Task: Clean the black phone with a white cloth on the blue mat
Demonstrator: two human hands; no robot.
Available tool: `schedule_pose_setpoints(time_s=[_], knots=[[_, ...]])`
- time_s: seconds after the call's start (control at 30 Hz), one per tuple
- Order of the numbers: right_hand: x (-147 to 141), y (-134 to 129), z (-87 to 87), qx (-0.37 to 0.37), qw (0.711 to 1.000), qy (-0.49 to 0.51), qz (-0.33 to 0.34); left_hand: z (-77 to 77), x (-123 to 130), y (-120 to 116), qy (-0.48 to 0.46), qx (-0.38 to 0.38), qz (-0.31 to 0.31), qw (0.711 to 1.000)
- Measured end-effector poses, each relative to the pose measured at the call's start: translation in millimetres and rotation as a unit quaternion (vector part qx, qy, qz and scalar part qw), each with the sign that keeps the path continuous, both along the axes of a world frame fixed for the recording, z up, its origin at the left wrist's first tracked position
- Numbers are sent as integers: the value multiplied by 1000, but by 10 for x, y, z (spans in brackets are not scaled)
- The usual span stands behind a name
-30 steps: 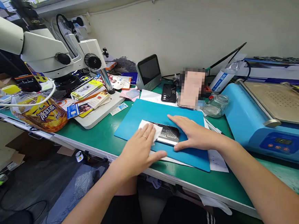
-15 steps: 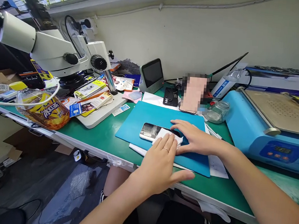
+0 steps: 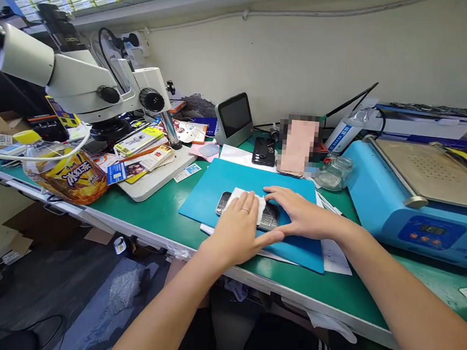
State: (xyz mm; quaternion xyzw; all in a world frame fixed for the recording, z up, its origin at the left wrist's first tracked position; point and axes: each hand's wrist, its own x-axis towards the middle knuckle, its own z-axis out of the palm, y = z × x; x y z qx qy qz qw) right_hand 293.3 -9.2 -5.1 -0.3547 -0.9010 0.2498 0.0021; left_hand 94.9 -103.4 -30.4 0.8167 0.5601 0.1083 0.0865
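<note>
A smartphone (image 3: 270, 217) lies flat, dark glass face up, on a blue mat (image 3: 297, 188). My left hand (image 3: 235, 229), with a ring on one finger, presses a folded white tissue (image 3: 261, 208) onto the phone's left and middle part. Its fingers lie together over the tissue and its thumb stretches to the right. At the phone's right end, my right hand (image 3: 301, 215) steadies it, thumb on the near side and fingers on the far side. The phone's middle is hidden under the tissue and left hand.
Behind the mat are a black phone (image 3: 264, 151), a small display (image 3: 235, 118) and a glass jar (image 3: 334, 174). On the right stands a blue heating machine (image 3: 400, 210). To the left are a microscope (image 3: 87, 85), cards and a large drink bottle (image 3: 69, 175).
My left hand has slid leftward along the phone with the tissue, uncovering more of the phone's right part. My right hand stays at the right end. The view has shifted slightly.
</note>
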Motion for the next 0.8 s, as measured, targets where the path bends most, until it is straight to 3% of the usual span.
schedule_pose_setpoints(time_s=[0.1,0.2,0.33,0.43,0.53,0.67,0.8], knots=[[4,16,-29,2,1000,-5,-2,14,180,-64,-15,-1,-25,1000],[11,22,-45,1,1000,-9,-2,2,180,-215,-20,-1,-51,999],[12,8,-39,-6,1000,-5,-6,-6,-111,-323,-15,-2,-61,998],[5,-4,-22,0,1000,-5,0,-2,-364,-215,-1,-4,-30,1000],[7,-2,-19,6,1000,-3,8,9,-433,-42,10,-13,-12,1000],[23,20,-56,-3,1000,-9,1,31,-162,31,-2,-14,-13,1000],[34,30,-90,11,1000,13,10,21,181,-86,-34,-5,-63,997]])
